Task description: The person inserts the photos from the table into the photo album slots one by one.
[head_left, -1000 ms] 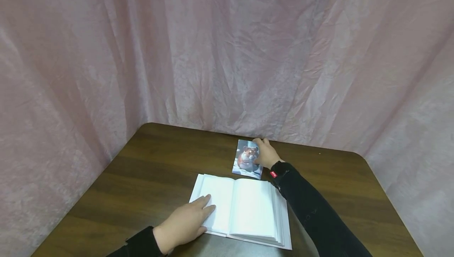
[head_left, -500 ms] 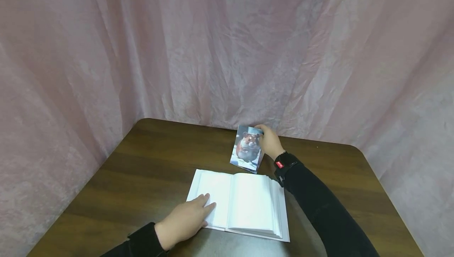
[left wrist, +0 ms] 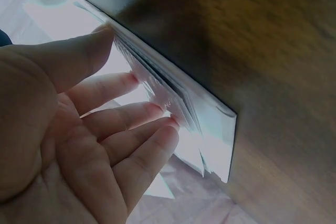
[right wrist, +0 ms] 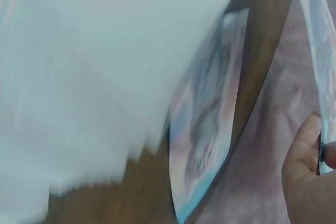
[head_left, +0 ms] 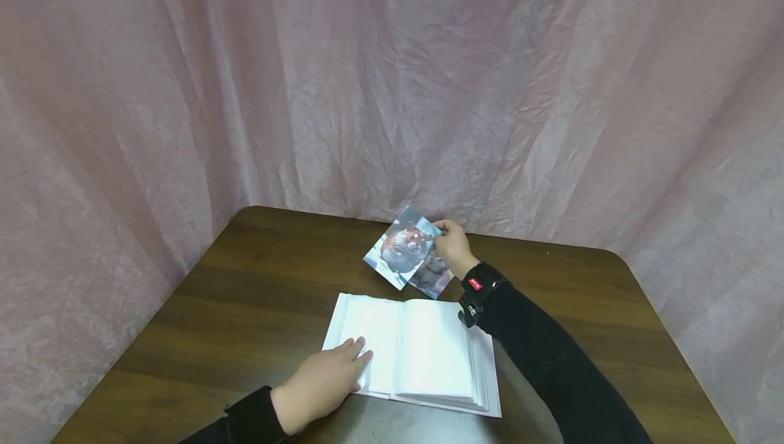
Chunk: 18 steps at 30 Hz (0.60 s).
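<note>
My right hand [head_left: 454,248] pinches the edge of a photo card with a hamster picture [head_left: 404,248], tilted and lifted off the table. In the right wrist view the thumb and fingers of that hand [right wrist: 310,166] grip the card [right wrist: 326,72] at the right edge. Another picture card [head_left: 432,276] lies on the table, partly covered by the hamster card in the head view. An open album with white pages [head_left: 436,352] lies nearer to me. On its left page rests my left hand [head_left: 321,381], fingers extended; the left wrist view shows its fingertips against the pages [left wrist: 157,87].
The brown wooden table [head_left: 245,294] has rounded far corners. Pink curtain fabric [head_left: 367,90] hangs right behind its far edge and along both sides. The black right sleeve [head_left: 551,362] passes close to the album's right cover.
My right hand has lifted the hamster card off the stack and turned it to the left, uncovering the card beneath. The left hand stays on the album.
</note>
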Motion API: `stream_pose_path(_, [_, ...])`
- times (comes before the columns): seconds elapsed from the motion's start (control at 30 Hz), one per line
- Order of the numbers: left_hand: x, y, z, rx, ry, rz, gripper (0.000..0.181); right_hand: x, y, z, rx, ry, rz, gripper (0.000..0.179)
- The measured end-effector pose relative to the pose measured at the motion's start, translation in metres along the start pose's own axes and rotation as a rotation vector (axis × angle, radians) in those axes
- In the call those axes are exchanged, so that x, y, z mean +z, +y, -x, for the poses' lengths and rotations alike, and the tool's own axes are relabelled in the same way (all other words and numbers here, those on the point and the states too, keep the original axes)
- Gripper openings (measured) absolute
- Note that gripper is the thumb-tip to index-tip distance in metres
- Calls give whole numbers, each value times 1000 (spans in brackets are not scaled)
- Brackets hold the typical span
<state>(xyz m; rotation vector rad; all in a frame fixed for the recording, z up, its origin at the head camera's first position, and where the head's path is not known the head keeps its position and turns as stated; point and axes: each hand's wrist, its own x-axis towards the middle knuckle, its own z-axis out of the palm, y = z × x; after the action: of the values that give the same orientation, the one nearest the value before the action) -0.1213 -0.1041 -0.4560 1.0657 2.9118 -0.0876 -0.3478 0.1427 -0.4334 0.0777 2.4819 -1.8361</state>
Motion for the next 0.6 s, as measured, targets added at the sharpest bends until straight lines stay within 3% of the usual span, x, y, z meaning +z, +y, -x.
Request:
stream_pose_path(0.2, [2, 0, 0, 0, 22, -20, 46, 15, 0, 4, 45, -18, -82, 34])
stream_pose_path(0.4, [2, 0, -1, -8, -6, 6, 46, 23, 7, 4, 56, -34, -102, 33])
stream_pose_path(0.6, [1, 1, 0, -11, 23, -16, 46, 30, 7, 8, 92, -48, -93, 35])
